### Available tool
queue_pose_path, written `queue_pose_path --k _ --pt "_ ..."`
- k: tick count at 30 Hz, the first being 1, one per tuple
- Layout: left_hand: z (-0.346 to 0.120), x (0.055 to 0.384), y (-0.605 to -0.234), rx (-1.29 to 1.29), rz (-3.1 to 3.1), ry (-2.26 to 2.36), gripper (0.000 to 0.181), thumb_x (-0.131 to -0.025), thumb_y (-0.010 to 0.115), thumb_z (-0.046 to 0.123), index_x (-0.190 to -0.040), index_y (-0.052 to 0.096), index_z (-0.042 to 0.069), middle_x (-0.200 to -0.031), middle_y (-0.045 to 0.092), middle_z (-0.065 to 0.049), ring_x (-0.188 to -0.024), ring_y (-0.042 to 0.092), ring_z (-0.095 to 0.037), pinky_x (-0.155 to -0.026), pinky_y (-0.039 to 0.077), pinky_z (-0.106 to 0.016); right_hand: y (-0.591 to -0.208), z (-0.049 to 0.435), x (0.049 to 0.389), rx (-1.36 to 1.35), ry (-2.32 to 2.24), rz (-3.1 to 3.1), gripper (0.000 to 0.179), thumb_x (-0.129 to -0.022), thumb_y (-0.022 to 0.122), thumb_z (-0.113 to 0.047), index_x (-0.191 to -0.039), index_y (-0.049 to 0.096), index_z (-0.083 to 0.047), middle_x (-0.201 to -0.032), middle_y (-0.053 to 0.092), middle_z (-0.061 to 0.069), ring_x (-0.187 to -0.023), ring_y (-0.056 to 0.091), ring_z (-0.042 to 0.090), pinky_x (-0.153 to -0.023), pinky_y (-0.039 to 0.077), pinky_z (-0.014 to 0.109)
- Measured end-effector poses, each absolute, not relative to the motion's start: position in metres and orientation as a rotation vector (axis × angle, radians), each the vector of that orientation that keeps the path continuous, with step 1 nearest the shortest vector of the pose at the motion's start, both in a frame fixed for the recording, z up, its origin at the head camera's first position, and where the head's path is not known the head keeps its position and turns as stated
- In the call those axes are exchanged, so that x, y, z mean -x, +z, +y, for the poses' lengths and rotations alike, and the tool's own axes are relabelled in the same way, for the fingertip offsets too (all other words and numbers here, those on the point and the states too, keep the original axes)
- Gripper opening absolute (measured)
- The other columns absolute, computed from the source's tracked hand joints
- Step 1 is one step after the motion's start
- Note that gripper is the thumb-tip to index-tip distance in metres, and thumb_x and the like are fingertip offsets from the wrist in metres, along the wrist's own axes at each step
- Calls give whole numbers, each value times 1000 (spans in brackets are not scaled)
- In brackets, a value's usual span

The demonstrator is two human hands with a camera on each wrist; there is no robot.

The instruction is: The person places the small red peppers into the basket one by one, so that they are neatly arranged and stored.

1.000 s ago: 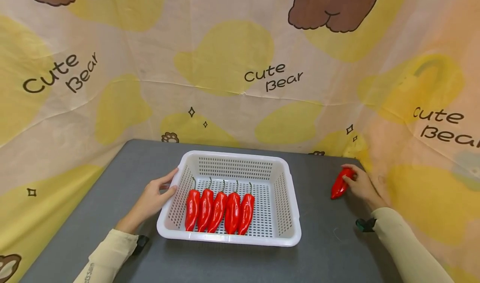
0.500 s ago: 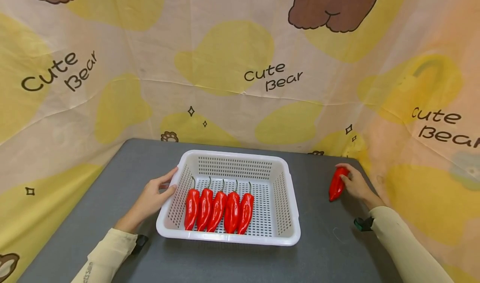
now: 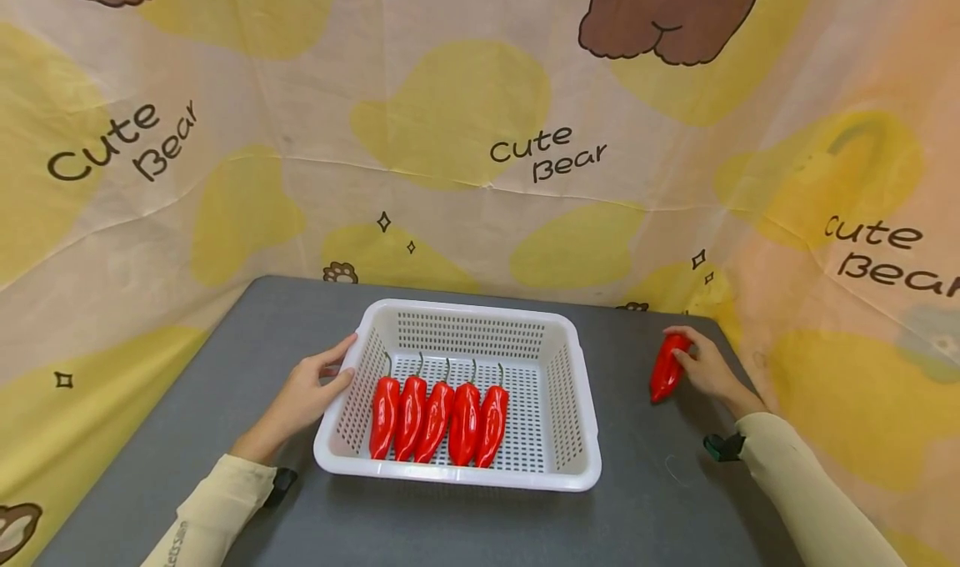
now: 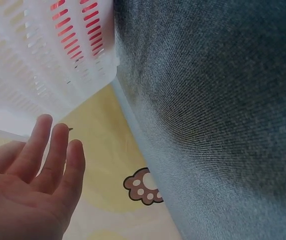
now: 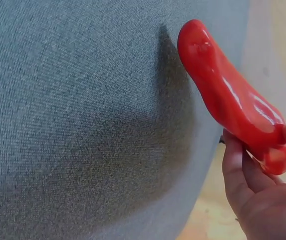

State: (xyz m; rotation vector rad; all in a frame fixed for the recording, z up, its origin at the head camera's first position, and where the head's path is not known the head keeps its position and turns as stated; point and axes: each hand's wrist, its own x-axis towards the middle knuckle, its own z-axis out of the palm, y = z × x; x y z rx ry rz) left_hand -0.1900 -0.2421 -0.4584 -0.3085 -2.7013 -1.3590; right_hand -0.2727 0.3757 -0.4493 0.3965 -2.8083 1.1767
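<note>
Against the left end of the white plastic basket point(image 3: 582, 417), my left hand point(image 3: 302, 393) rests at the rim with thumb and index fingertip touching it. The left wrist view shows that hand point(image 4: 37, 185) with fairly straight fingers beside the slotted basket wall point(image 4: 52, 55). On the far right, my right hand point(image 3: 711, 368) pinches a red chili pepper point(image 3: 665, 372) near its stem end, tip pointing toward me. Close up, the pepper point(image 5: 228, 95) is glossy, held between thumb and fingers, with its shadow on the tabletop. Inside the basket, several red peppers point(image 3: 465, 425) lie side by side, stems away from me.
The grey table point(image 3: 450, 529) carries the basket near its middle. A cloth backdrop point(image 3: 435, 117) with bear prints and yellow patches rises behind and along both sides of the table. The right hand is close to the right side of that cloth.
My right hand has moved slightly left with the red chili pepper, which now points more steeply toward me. The left hand and the basket have stayed in place.
</note>
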Motion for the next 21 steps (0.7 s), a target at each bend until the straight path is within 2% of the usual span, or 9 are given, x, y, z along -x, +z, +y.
queue_pose_path --k 4,11,18,21 --pt "-241 189 -456 313 -2691 -1342 56 -98 59 9 -151 44 2 -140 56 -32 -105 66 -49 -64 63 -36 -449 374 273 -405 1163 -2800 36 -99 51 8 -135 50 8 -125 53 36 -83 60 17 -62 54 24" --pt "-240 187 -454 300 -2696 -1329 56 -98 61 9 -151 44 2 -141 57 -30 -104 66 -46 -66 63 -36 -450 373 271 -428 1195 -2774 37 -98 54 7 -135 50 9 -123 54 37 -69 59 14 -57 53 27" --pt "-239 187 -456 309 -2673 -1346 57 -97 61 9 -151 44 1 -141 57 -31 -102 66 -45 -64 63 -35 -452 371 270 -403 1232 -2772 37 -100 53 5 -137 49 8 -124 54 36 -76 61 10 -59 55 27" --pt "-239 187 -456 306 -2664 -1352 56 -97 61 9 -151 45 1 -140 57 -31 -102 67 -45 -63 63 -34 -453 369 270 -385 1256 -2758 37 -100 52 4 -136 49 9 -120 55 36 -73 60 9 -58 54 26"
